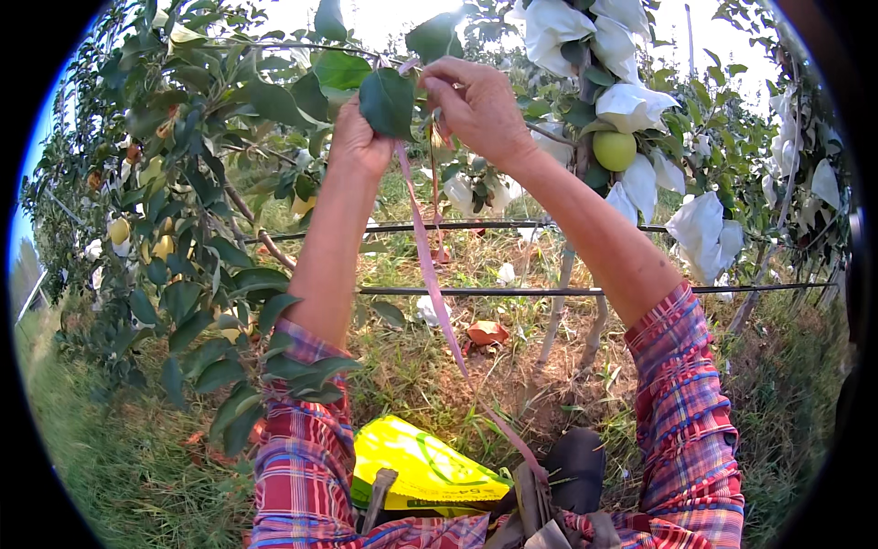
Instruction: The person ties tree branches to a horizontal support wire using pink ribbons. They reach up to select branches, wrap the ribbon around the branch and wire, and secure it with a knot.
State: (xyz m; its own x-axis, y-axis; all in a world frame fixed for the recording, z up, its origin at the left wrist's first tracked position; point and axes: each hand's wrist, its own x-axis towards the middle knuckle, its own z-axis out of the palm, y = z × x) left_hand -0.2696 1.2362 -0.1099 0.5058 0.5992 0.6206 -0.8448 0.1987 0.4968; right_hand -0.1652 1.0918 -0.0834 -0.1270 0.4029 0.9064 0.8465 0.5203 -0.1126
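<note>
My left hand [363,141] is raised among apple leaves and closed on a pink plastic ribbon [426,257], which runs down from it to the front of my waist. A broad green leaf [388,103] hides part of its fingers. Just to the right, my right hand [473,103] is at the same height, its thumb and forefinger pinched together beside a short pinkish piece of the ribbon near a thin branch [309,47]. What exactly lies between those fingertips is hard to tell. A thin reddish strip [434,178] hangs below the hands.
Two dark horizontal lines [480,291] cross ahead. White fruit bags [703,230] and a green apple [614,150] hang at right; leafy branches [199,295] crowd the left. Near my waist are a yellow printed bag [418,466] and a dark shoe [578,466]. Grass and bare soil lie below.
</note>
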